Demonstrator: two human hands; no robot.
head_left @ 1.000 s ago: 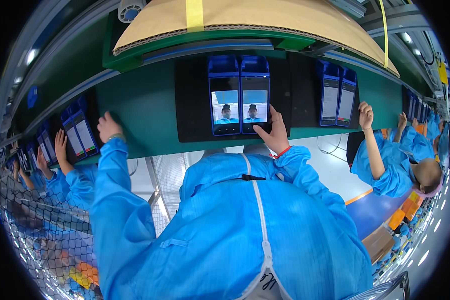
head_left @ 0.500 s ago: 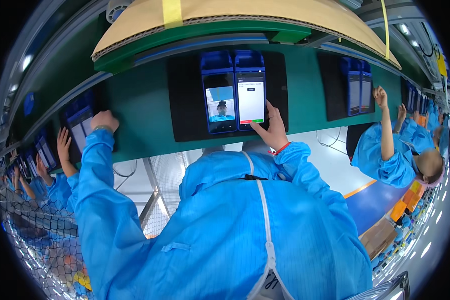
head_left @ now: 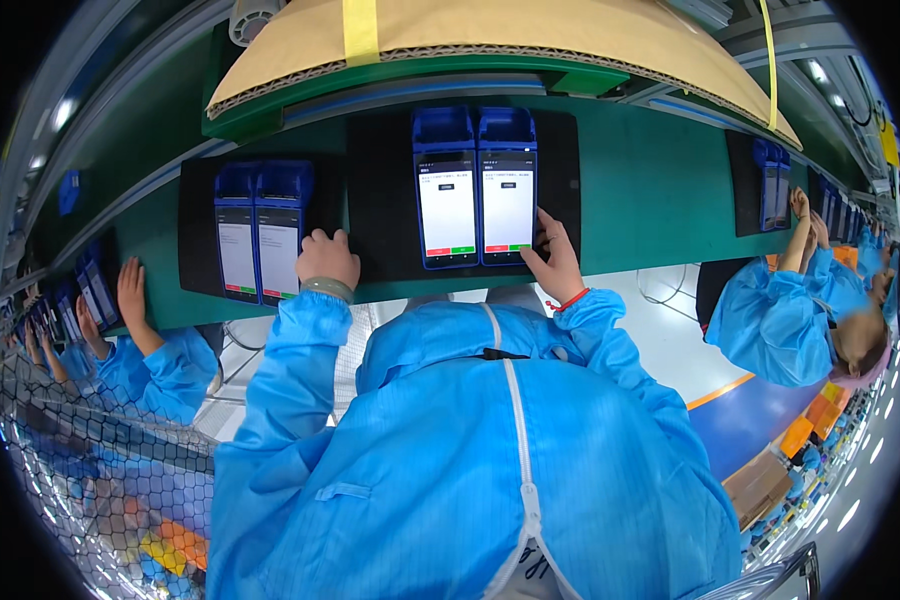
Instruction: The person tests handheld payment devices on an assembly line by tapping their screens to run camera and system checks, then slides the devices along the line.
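Two blue handheld payment terminals (head_left: 448, 205) stand side by side in front of me on a black mat (head_left: 380, 215). Both show white pages with red and green buttons at the bottom. My right hand (head_left: 558, 258) is at the right terminal's (head_left: 508, 210) lower right corner, thumb by the green button and index finger along the side, fingers apart. My left hand (head_left: 328, 262) is closed, knuckles up, at the near right corner of a second black mat (head_left: 198, 230), which bears another pair of blue terminals (head_left: 237, 240). Its fingertips are hidden.
A cardboard sheet (head_left: 530, 35) on a green shelf overhangs the back of the green bench (head_left: 650, 210). Further mats with terminals (head_left: 773, 185) line the bench. Co-workers in blue smocks (head_left: 770, 320) sit right and left, one co-worker's hand (head_left: 133, 290) raised beside the left mat.
My left hand has moved right, and the left mat with its terminals has come along. The left terminal before me switched from a camera picture to a white page. The right-hand mat is further off.
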